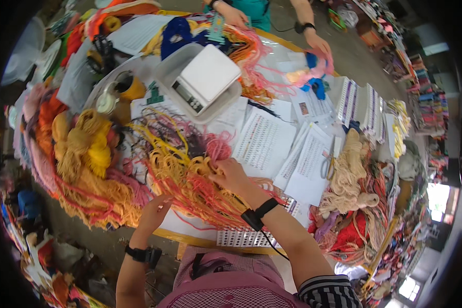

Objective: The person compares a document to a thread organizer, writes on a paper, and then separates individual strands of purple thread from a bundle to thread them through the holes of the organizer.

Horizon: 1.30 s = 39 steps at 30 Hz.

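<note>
Nearest you, your left hand (pixel 154 213) is at the table's front edge, its fingers loosely curled with small gaps between them, just beside the left end of the mixed yarn heap (pixel 190 179); you cannot tell from here whether the tips touch a strand. Your right hand (pixel 233 177) reaches further in, palm down over that heap, fingers bent and narrow among the orange-yellow strands, just beside a bright pink bundle (pixel 218 148); whether they pinch a strand is hidden. The heap lies in front of you on the table, yellow, orange and coral strands spilling toward the near edge. To its left are tan and yellow skeins (pixel 82 138); well to its right sit a cream bundle (pixel 351 161) and a pair of scissors (pixel 327 167), the latter by the printed sheets (pixel 264 141). Beyond the heap stands a grey tub (pixel 164 72), with a white scale (pixel 210 72) in it, tilted in your view, its display side toward you. Farthest off, across the table, a co-worker's two hands (pixel 318 45) are at long pink yarn (pixel 256 54), one of them gathering a looped end.
</note>
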### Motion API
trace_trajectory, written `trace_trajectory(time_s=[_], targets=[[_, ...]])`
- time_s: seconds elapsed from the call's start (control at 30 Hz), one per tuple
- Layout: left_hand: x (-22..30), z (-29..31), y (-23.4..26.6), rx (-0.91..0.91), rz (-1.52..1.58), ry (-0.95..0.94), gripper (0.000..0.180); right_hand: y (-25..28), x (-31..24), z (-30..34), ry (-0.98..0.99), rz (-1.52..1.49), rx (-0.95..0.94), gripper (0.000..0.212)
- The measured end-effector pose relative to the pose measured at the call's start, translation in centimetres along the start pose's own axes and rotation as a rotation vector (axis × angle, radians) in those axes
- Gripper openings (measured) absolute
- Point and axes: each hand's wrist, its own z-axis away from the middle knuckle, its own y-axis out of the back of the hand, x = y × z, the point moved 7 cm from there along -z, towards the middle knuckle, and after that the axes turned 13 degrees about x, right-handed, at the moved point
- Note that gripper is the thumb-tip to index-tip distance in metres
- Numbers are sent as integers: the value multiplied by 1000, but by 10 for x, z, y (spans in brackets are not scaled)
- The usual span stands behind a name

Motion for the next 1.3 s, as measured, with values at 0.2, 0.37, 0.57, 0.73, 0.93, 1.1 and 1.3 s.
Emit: trace_trajectory(time_s=[0.2, 0.37, 0.57, 0.73, 0.93, 1.1, 1.3], targets=[[5, -7, 1, -62, 15, 19, 21, 81, 89, -3, -367, -41, 421, 16], [-5, -3, 14, 5, 11, 100, 21, 132, 155, 4, -404, 210, 493, 18], [37, -53, 25, 256, -127, -221, 25, 145, 170, 40, -293, 473, 353, 31], [31, -126, 73, 463, -177, -216, 31, 68, 114, 22, -711, -253, 122, 34], [44, -141, 71, 680, -424, -574, 25, 1, -2, -34, -286, -238, 110, 52], [-1, -144, 47, 130, -524, 25, 25, -26, -14, -11, -93, -246, -87, 52], [-48, -172, 98, 737, -445, 61, 33, -21, -57, 11, 43, -205, -237, 43]])
